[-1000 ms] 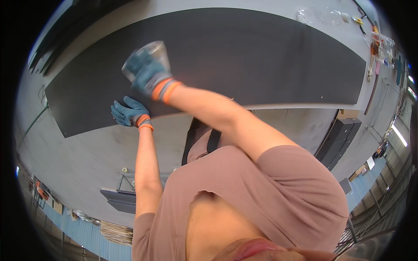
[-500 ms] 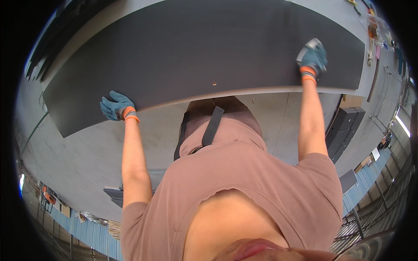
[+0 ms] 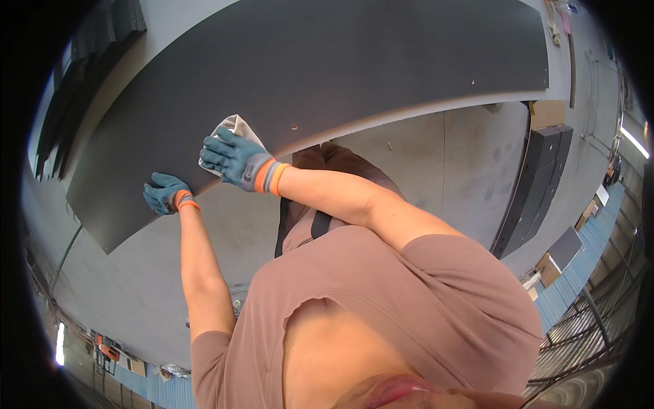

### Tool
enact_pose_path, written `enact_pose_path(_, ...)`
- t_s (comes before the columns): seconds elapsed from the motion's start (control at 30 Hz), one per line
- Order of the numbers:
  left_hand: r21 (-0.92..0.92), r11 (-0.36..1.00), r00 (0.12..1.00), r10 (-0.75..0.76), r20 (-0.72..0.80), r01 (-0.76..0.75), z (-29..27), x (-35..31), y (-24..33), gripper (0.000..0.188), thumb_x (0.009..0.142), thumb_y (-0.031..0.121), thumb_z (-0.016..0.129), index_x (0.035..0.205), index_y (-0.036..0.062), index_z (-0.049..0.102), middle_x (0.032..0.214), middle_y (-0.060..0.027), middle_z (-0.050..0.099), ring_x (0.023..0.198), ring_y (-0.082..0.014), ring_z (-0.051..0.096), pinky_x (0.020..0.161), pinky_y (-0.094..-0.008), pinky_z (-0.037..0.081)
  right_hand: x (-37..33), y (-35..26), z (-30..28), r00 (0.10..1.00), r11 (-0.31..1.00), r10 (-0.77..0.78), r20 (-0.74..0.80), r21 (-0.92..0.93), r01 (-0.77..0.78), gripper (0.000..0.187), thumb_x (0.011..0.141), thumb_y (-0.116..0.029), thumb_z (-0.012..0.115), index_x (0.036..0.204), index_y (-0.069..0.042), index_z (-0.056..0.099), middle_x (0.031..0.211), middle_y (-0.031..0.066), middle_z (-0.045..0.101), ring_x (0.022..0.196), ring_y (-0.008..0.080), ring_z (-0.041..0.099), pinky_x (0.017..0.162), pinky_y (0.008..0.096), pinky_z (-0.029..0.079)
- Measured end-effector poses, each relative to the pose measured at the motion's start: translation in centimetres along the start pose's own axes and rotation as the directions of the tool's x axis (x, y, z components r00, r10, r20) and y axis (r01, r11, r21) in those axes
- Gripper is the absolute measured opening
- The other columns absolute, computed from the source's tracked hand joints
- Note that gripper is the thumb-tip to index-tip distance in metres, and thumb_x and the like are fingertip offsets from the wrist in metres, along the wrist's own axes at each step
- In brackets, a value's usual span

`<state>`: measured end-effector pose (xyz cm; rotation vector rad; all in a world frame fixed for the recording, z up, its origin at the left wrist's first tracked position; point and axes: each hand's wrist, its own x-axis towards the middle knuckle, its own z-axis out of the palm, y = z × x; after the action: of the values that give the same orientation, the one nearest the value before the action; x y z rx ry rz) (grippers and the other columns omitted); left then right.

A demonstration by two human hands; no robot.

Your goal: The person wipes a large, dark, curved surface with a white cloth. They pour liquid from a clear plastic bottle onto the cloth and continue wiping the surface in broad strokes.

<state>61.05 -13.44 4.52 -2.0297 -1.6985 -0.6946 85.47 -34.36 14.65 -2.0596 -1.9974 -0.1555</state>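
Observation:
A long dark grey panel [image 3: 381, 61] with a few small holes stretches across the view in front of me. My right hand [image 3: 231, 158], in a blue-grey glove with an orange cuff, presses a folded whitish cloth [image 3: 238, 125] onto the panel near its front edge, left of one hole. Its fingers lie over the cloth, hiding much of it. Farther left, my left hand [image 3: 167, 193], gloved alike, rests on the panel's near edge. The thumb stands apart from the fingers, and no separate thing shows in that hand.
Dark long profiles [image 3: 88, 75] are stacked at the far left. To the right on the floor are stacked black boxes or lengths [image 3: 538, 180] beside a piece of cardboard [image 3: 547, 114]. A green cable [image 3: 66, 253] runs near the panel's left end.
My right hand has swept with the cloth from the panel's right part to its left, close to my left hand. My left hand stays at the near edge. My view has shifted somewhat.

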Motion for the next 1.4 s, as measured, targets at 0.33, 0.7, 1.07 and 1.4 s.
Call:
enact_pose_path(0.33,0.008,0.999,0.998,-0.051,0.043,0.050,0.5,-0.1,-1.5,0.046,0.096,0.047,0.067,0.114,0.0058,0.073,0.119,-0.0151,0.073,0.114,-0.0378,0.068,0.097,-0.0519,0.054,-23.2,26.6,-6.8,0.692,0.382,0.718,-0.073,-0.790,-0.479,0.016,0.089,-0.016,0.057,0.103,-0.013,0.065,0.091,0.0103,0.065,0.078,0.0291,0.066,0.063,0.0460,0.048)
enact_pose_path(0.7,0.007,0.999,0.998,-0.048,0.036,0.048,1.1,0.6,-0.5,0.047,0.095,0.047,0.068,0.109,0.0035,0.075,0.115,-0.0160,0.075,0.109,-0.0377,0.070,0.094,-0.0524,0.055,-21.9,23.1,-4.1,0.611,0.331,0.779,-0.138,-0.738,-0.588,0.044,0.083,-0.027,0.068,0.115,0.001,0.058,0.100,0.0120,0.059,0.088,0.0280,0.062,0.073,0.0446,0.050)
enact_pose_path(1.07,-0.038,0.999,1.000,0.002,-0.031,-0.004,2.4,0.0,-2.0,0.042,0.093,0.043,0.072,0.104,0.0024,0.075,0.109,-0.0166,0.076,0.104,-0.0372,0.072,0.090,-0.0517,0.057,-14.7,17.5,-9.2,0.714,0.688,0.692,0.107,-0.397,-0.607,0.027,0.078,-0.016,0.064,0.104,-0.010,0.066,0.088,0.0110,0.063,0.085,0.0310,0.066,0.066,0.0512,0.048)
enact_pose_path(1.4,0.003,1.000,0.999,-0.026,0.025,0.026,0.9,0.2,-0.9,0.044,0.094,0.044,0.070,0.109,0.0033,0.075,0.114,-0.0167,0.075,0.107,-0.0373,0.071,0.092,-0.0507,0.058,-33.2,36.5,-8.8,0.142,0.031,0.931,-0.337,-0.315,-0.949,0.046,0.099,-0.040,0.048,0.136,-0.014,0.057,0.142,0.0062,0.057,0.135,0.0294,0.048,0.114,0.0500,0.033)
